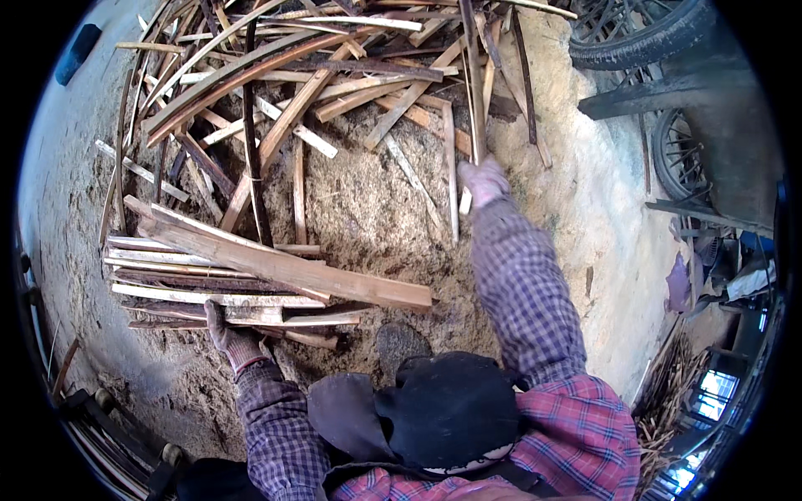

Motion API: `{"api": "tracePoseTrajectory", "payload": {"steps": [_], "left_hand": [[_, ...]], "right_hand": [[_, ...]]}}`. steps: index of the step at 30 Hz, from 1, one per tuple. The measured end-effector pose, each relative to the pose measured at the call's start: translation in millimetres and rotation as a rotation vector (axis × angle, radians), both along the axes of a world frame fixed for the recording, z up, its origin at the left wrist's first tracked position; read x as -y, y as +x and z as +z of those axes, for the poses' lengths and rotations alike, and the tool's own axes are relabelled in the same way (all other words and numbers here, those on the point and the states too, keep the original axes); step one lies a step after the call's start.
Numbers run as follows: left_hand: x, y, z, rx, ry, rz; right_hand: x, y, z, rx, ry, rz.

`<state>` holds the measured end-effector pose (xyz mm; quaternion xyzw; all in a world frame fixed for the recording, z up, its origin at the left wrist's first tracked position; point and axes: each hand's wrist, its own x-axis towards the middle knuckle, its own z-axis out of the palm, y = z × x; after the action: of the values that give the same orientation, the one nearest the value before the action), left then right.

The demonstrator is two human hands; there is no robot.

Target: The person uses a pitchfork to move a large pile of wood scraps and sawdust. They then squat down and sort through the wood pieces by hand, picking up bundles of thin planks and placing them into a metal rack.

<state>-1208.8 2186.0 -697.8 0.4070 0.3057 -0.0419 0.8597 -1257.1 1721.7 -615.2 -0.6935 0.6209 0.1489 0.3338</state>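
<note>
My right hand [483, 181], in a pale glove, is closed round the near end of a long wooden strip [474, 92] that runs away toward the top edge. My left hand [230, 338], gloved too, grips the near side of a stack of wooden strips [200, 297] lying crosswise on the ground. One gloved finger shows on top of these strips; the other fingers are partly hidden. Across the stack rests a wider plank [292, 269], slanting down to the right.
A tangled heap of wooden strips [334, 88] covers the far ground. Sawdust [359, 196] lies beneath it. Spoked wheels [643, 42] and a dark board [643, 98] stand at the far right. Thin sticks [677, 384] are piled at the lower right.
</note>
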Motion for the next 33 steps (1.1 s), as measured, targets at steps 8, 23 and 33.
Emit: {"api": "tracePoseTrajectory", "payload": {"steps": [8, 23, 33], "left_hand": [[3.9, -2.0, 8.8, -0.040, 0.057, 0.001], [-9.8, -4.6, -0.6, -0.027, 0.049, -0.021], [8.3, -1.1, -0.3, 0.001, -0.078, -0.062]], "right_hand": [[-66.8, -240.5, -24.2, -0.027, 0.041, 0.045], [150.2, 19.7, -40.2, 0.109, -0.390, -0.048], [87.3, -39.1, -36.2, 0.120, -0.262, 0.020]]}}
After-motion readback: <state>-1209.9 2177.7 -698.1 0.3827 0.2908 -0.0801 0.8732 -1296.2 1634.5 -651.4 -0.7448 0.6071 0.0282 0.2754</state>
